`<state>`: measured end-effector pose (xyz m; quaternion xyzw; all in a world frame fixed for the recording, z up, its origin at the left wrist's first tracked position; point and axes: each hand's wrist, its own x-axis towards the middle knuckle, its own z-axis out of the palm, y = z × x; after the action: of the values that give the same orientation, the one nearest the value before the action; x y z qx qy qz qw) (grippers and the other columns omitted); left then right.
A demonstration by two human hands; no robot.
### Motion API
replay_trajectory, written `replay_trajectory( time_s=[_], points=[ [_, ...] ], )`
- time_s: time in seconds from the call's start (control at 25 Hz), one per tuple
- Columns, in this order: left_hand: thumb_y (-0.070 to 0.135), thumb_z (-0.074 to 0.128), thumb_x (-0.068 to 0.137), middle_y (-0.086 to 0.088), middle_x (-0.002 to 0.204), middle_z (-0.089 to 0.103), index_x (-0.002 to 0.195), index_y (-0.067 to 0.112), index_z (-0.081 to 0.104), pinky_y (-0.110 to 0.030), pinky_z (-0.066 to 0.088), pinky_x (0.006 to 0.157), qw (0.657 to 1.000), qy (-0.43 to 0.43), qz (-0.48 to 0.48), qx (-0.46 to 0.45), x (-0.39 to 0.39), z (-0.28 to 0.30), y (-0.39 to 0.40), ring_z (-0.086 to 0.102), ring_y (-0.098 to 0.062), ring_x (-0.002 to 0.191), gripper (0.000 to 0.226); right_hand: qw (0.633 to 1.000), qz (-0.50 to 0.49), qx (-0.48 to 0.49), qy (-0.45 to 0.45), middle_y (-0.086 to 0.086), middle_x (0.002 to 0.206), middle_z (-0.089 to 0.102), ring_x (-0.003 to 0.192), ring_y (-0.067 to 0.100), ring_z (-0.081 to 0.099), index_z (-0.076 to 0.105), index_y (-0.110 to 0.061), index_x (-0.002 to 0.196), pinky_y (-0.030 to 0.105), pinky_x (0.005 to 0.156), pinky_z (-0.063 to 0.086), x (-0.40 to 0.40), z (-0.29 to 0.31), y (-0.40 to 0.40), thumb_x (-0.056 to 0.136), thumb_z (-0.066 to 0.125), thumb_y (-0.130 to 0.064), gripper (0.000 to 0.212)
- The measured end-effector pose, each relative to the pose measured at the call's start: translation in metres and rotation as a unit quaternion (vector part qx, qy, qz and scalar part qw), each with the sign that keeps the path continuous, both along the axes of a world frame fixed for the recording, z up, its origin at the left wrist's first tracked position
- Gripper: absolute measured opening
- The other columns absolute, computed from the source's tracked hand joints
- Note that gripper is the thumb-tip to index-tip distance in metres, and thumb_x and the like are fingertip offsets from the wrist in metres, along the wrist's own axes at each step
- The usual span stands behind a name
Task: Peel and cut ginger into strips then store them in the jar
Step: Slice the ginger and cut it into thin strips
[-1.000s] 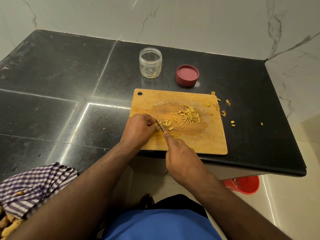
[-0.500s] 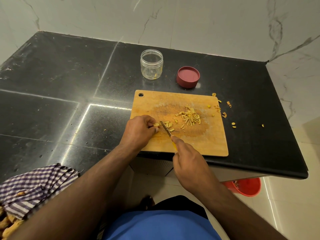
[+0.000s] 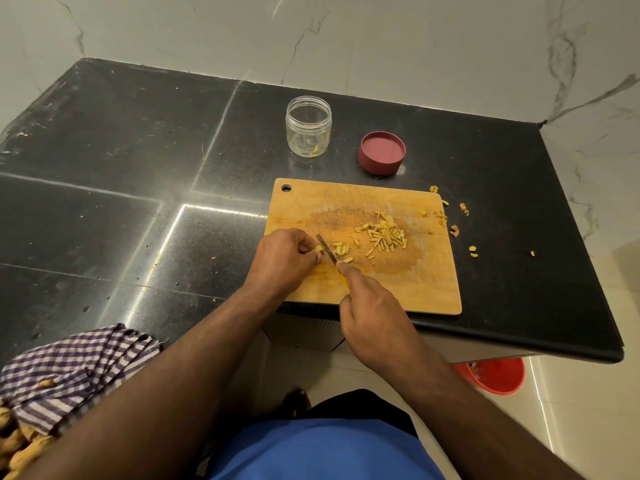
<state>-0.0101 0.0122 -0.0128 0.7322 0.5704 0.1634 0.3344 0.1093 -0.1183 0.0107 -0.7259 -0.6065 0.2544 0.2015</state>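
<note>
A wooden cutting board point(image 3: 415, 289) lies on the black counter point(image 3: 104, 202), its near edge close to the counter's front edge. On the left part of the board, the left hand point(image 3: 280, 261) curls its fingers around a small piece of ginger point(image 3: 318, 250) and pins it against the wood. The right hand point(image 3: 374, 317) grips a knife point(image 3: 327, 249) by a yellow handle, mostly hidden in the fist, with the index finger stretched along the top toward the blade. The blade rests right beside the left fingertips, touching the held piece.

Just right of the blade sit a few fresh cut bits, and farther right, near the middle of the board, lies a loose pile of ginger strips point(image 3: 384, 235). Peel scraps point(image 3: 454, 230) are scattered off the board's right edge on the counter.

Beyond the board's far edge stands a clear jar point(image 3: 308, 126), open and upright, with a strip or two at its bottom. Its dark red lid point(image 3: 382, 153) lies on the counter to the right of the jar, apart from it.

At the near left corner a checked cloth point(image 3: 69, 368) lies bunched, with unpeeled ginger roots point(image 3: 14, 448) beside it. A red bucket point(image 3: 495, 375) stands on the floor below the counter's right end.
</note>
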Motion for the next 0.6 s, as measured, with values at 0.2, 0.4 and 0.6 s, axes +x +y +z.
replay_trajectory(
  time_s=[0.2, 0.4, 0.6],
  points=[
    [0.028, 0.078, 0.085, 0.015, 0.084, 0.061, 0.101, 0.02, 0.074, -0.008, 0.032, 0.057, 1.0, 0.003, 0.002, 0.004, 0.0009, -0.0001, 0.0012, 0.053, 0.004, 0.072, 0.018, 0.999, 0.009, -0.004, -0.049, 0.007, 0.117, 0.053, 0.09, 0.024, 0.055, 0.023, -0.024, 0.151, 0.033, 0.072, 0.043, -0.0077, -0.0025, -0.0027, 0.1, 0.034, -0.017, 0.052],
    [0.029, 0.078, 0.085, 0.013, 0.084, 0.064, 0.099, 0.021, 0.075, -0.011, 0.033, 0.056, 1.0, 0.007, 0.002, 0.005, 0.0001, -0.0016, 0.0016, 0.054, 0.003, 0.073, 0.017, 0.999, 0.0, 0.019, -0.027, 0.007, 0.126, 0.053, 0.1, 0.02, 0.056, 0.027, -0.022, 0.15, 0.029, 0.08, 0.044, -0.0035, -0.0016, -0.0045, 0.1, 0.035, -0.019, 0.051],
    [0.029, 0.078, 0.085, 0.013, 0.085, 0.065, 0.101, 0.021, 0.074, -0.011, 0.035, 0.057, 1.0, 0.004, -0.001, 0.006, 0.001, -0.0016, 0.0014, 0.054, 0.003, 0.074, 0.019, 0.999, 0.003, 0.003, -0.035, 0.006, 0.123, 0.053, 0.098, 0.021, 0.054, 0.026, -0.023, 0.15, 0.03, 0.079, 0.043, -0.0042, 0.0004, -0.0036, 0.101, 0.035, -0.02, 0.05]
  ],
)
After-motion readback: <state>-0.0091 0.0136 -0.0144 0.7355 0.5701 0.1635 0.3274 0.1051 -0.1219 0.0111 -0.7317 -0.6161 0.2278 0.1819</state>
